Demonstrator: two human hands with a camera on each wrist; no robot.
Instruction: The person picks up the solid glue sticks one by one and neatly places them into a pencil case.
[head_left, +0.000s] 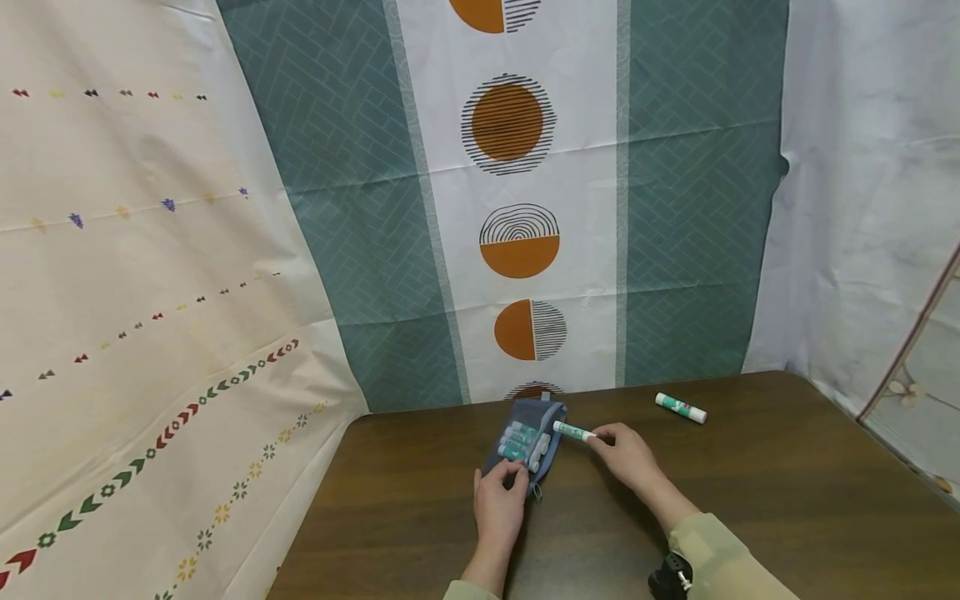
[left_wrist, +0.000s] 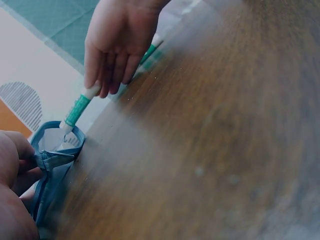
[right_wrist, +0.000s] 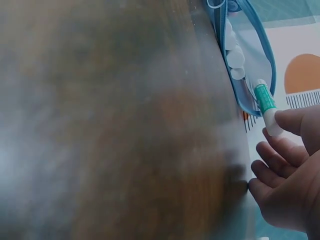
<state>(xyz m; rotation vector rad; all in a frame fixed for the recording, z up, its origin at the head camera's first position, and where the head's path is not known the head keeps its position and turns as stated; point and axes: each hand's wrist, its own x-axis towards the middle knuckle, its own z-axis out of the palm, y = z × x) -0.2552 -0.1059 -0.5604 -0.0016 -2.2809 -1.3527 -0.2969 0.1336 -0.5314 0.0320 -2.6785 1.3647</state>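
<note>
A blue zippered mesh pouch (head_left: 531, 411) lies at the far middle of the table, with several green-and-white glue sticks (head_left: 517, 442) inside. My left hand (head_left: 501, 504) pinches the near edge of the pouch by its zipper. In the left wrist view the pouch mouth (left_wrist: 80, 136) gapes open. Between thumb and fingers my right hand (head_left: 628, 454) grips one end of a glue stick (head_left: 573, 431). Its other end points at the pouch opening, right at the rim in the right wrist view. White round ends of the sticks inside (right_wrist: 235, 58) show there too.
Another glue stick (head_left: 681, 408) lies on the brown table (head_left: 787, 483) to the right, near the back edge. Patterned cloth (head_left: 525, 183) hangs behind the table, with a cream cloth (head_left: 187, 333) along the left side.
</note>
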